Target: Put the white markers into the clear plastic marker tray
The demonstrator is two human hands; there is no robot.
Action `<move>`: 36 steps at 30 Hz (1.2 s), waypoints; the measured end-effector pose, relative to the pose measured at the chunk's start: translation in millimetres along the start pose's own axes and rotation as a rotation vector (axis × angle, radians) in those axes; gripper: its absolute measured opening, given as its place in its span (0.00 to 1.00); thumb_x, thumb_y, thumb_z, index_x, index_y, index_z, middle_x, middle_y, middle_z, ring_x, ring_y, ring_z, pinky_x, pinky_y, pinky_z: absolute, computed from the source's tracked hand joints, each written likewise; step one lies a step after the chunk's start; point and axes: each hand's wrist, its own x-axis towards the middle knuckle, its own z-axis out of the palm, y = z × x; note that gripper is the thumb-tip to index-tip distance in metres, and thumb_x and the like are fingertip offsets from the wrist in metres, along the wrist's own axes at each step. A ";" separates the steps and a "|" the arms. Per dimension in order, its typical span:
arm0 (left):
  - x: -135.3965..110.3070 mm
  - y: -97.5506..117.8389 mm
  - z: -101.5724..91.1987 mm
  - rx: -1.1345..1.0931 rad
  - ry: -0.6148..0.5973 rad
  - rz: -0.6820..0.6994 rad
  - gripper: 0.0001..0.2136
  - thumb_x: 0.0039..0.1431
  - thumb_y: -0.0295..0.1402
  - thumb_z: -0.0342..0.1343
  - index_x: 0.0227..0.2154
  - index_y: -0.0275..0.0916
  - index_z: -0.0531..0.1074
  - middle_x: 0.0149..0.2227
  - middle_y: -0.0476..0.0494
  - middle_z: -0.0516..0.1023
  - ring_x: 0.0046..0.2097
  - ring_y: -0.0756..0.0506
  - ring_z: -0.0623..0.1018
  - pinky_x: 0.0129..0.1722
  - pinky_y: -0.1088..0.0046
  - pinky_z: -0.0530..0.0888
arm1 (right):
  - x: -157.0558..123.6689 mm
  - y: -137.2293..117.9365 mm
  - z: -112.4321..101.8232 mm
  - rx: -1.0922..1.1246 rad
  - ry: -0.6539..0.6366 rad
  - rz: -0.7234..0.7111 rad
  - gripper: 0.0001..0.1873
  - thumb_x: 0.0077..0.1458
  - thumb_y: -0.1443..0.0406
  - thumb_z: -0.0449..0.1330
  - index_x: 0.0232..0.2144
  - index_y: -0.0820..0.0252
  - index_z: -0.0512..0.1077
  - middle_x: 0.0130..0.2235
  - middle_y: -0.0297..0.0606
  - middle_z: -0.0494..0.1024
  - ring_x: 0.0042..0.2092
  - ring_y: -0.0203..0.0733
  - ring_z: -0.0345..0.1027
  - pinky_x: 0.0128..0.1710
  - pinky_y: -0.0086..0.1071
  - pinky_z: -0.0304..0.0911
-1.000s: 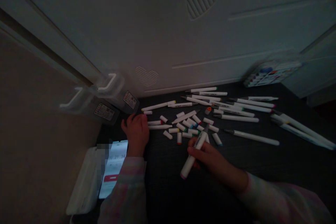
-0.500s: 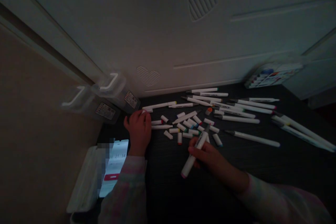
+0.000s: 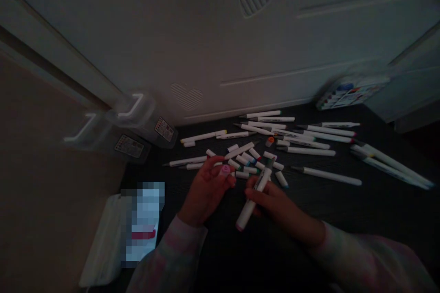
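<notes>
My left hand (image 3: 206, 190) is closed around a pink marker cap (image 3: 225, 170), held between thumb and fingers. In my right hand (image 3: 271, 199) is a white marker (image 3: 253, 199), uncapped, its dark tip pointing up and away and its pink end toward me. The two hands are close together but apart. Just beyond them lies a loose group of white marker caps (image 3: 250, 170) with coloured ends. An orange cap (image 3: 270, 142) stands among the pens. Several uncapped white markers (image 3: 330, 176) are spread over the dark table (image 3: 220, 256).
Two clear lidded boxes (image 3: 146, 121) with white handles stand at the back left against the wall. A lit phone (image 3: 146, 219) lies left of my left arm beside a pale flat case (image 3: 103, 242). A packed marker set (image 3: 352, 93) sits at the back right.
My left hand has moved right and toward me from the left-hand pens, with a pink cap now visible in its fingers. The right hand still holds its marker. The view has shifted slightly.
</notes>
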 end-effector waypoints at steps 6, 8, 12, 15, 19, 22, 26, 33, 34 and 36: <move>-8.3 2.3 3.7 -0.350 -0.185 -0.172 0.09 0.40 0.30 0.65 0.28 0.40 0.73 0.26 0.53 0.76 0.28 0.54 0.74 0.34 0.76 0.71 | -3.0 -0.9 0.5 -0.005 0.013 0.033 0.19 0.43 0.54 0.61 0.27 0.61 0.59 0.19 0.25 0.63 0.20 0.28 0.56 0.19 0.25 0.49; -7.7 1.8 5.1 -0.356 -0.209 -0.171 0.09 0.41 0.30 0.64 0.29 0.40 0.74 0.27 0.52 0.76 0.29 0.54 0.74 0.35 0.76 0.70 | -3.9 -0.3 0.0 -0.008 0.005 0.036 0.19 0.43 0.54 0.61 0.27 0.60 0.59 0.19 0.26 0.63 0.20 0.28 0.56 0.19 0.25 0.49; -4.3 0.4 6.5 -0.389 -0.192 -0.186 0.11 0.43 0.32 0.63 0.33 0.41 0.74 0.29 0.50 0.76 0.31 0.53 0.73 0.35 0.76 0.69 | -6.1 0.7 -2.0 -0.044 0.006 0.034 0.18 0.44 0.54 0.60 0.27 0.60 0.59 0.19 0.26 0.63 0.20 0.29 0.56 0.20 0.25 0.49; -2.7 -1.1 5.4 -0.427 -0.171 -0.206 0.12 0.45 0.32 0.62 0.36 0.42 0.73 0.30 0.49 0.75 0.31 0.53 0.72 0.33 0.76 0.68 | -7.7 -0.4 -1.9 -0.075 0.039 0.045 0.18 0.44 0.54 0.61 0.27 0.60 0.60 0.20 0.27 0.62 0.21 0.29 0.56 0.20 0.26 0.49; -2.6 -2.1 4.0 -0.464 -0.174 -0.193 0.11 0.47 0.30 0.60 0.36 0.43 0.73 0.31 0.48 0.76 0.32 0.53 0.72 0.33 0.78 0.67 | -8.3 -2.0 -0.4 -0.116 0.039 0.066 0.18 0.43 0.54 0.61 0.26 0.60 0.60 0.20 0.27 0.60 0.21 0.29 0.54 0.20 0.26 0.49; -2.4 -1.7 3.7 -0.471 -0.182 -0.200 0.10 0.48 0.30 0.60 0.35 0.43 0.72 0.31 0.48 0.76 0.32 0.53 0.72 0.33 0.78 0.67 | -7.6 -2.0 -0.5 -0.127 0.027 0.060 0.19 0.43 0.53 0.61 0.26 0.60 0.60 0.20 0.27 0.60 0.22 0.29 0.53 0.21 0.26 0.49; -0.4 -0.5 3.4 -0.449 -0.133 -0.188 0.11 0.47 0.31 0.61 0.35 0.42 0.69 0.31 0.48 0.76 0.30 0.52 0.73 0.33 0.76 0.68 | -7.6 -1.8 -2.3 -0.174 0.020 0.036 0.17 0.45 0.53 0.59 0.24 0.60 0.60 0.21 0.28 0.57 0.23 0.30 0.51 0.22 0.27 0.48; 2.1 1.3 2.0 -0.424 0.015 -0.139 0.12 0.47 0.32 0.60 0.34 0.41 0.65 0.28 0.51 0.76 0.29 0.54 0.73 0.32 0.78 0.70 | -12.5 -6.5 -1.2 -0.401 -0.104 -0.025 0.19 0.49 0.52 0.53 0.18 0.60 0.58 0.21 0.30 0.56 0.25 0.33 0.50 0.25 0.28 0.49; 2.0 1.3 2.0 -0.429 0.012 -0.133 0.12 0.47 0.32 0.60 0.34 0.42 0.65 0.28 0.52 0.76 0.29 0.54 0.73 0.32 0.79 0.70 | -13.5 -7.9 0.0 -0.443 -0.146 -0.026 0.20 0.50 0.52 0.52 0.18 0.60 0.57 0.21 0.30 0.56 0.25 0.32 0.49 0.24 0.28 0.49; 1.9 1.3 2.6 -0.432 -0.002 -0.129 0.12 0.47 0.32 0.60 0.33 0.42 0.64 0.29 0.52 0.76 0.29 0.54 0.73 0.30 0.79 0.70 | -15.0 -10.7 2.3 -0.513 -0.223 -0.019 0.20 0.52 0.53 0.51 0.18 0.60 0.57 0.20 0.29 0.55 0.24 0.32 0.49 0.23 0.28 0.48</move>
